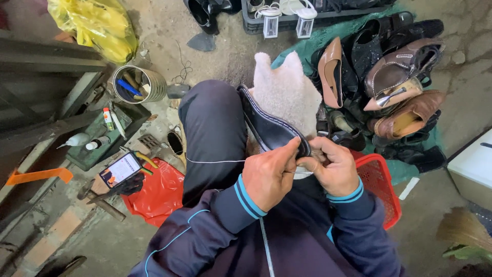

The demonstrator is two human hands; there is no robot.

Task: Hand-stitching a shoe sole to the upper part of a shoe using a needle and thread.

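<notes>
**A:** What sits closest to the camera?

**B:** Two hands meet at the centre of the view, above a lap in dark trousers. The left hand is closed, thumb and fingers pinching the near end of a black shoe upper. The right hand is curled shut on the same end from three o'clock. A white thread runs taut from the hands toward nine o'clock, across the thigh.

**A:** How far along does the work look?

**B:** A row of pale stitches already runs along the upper's edge, up toward twelve o'clock. I judge the sewing to be well along, with the near end at the fingers left to finish (no needle is visible).

**A:** And farther out?

**B:** A fleecy cream piece lies just behind the upper. At four o'clock, a red plastic basket. At eight o'clock, a phone lies lit beside a red bag. At ten o'clock, a metal can of tools and a green tray with glue bottles. At two o'clock, a pile of shoes on a green cloth. The ground is rough, cracked concrete, cluttered like a cobbler's corner.
</notes>
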